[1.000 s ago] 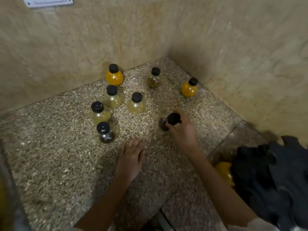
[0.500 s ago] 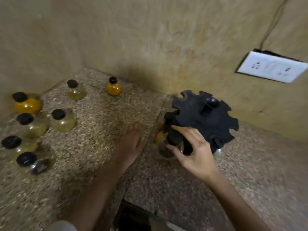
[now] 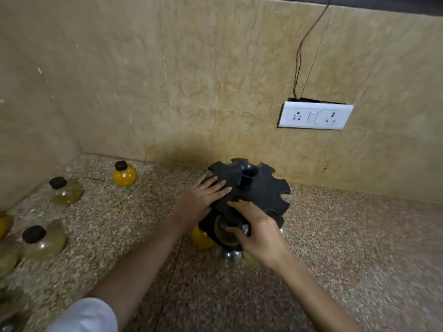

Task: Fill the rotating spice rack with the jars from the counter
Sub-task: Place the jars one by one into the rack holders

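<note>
The black rotating spice rack [image 3: 261, 188] stands on the speckled counter [image 3: 347, 248] near the back wall. My left hand [image 3: 201, 200] lies flat with straight fingers on the rack's left top. My right hand [image 3: 259, 233] grips a clear round jar [image 3: 223, 232] at a slot on the rack's near side. An orange jar [image 3: 201, 238] hangs in the rack's lower left, and another clear jar [image 3: 229, 258] sits below. Loose jars stand to the left: an orange jar [image 3: 124, 174] and pale yellow jars [image 3: 64, 190] [image 3: 43, 240].
A white socket plate [image 3: 315, 116] with thin wires above it is fixed on the tiled wall to the right. The walls meet in a corner at the far left. More jars are cut off at the left edge [image 3: 4, 257].
The view swung right from the jar cluster to the rack. My right hand carried the dark-lidded jar to the rack. My left hand lifted off the counter onto the rack's top.
</note>
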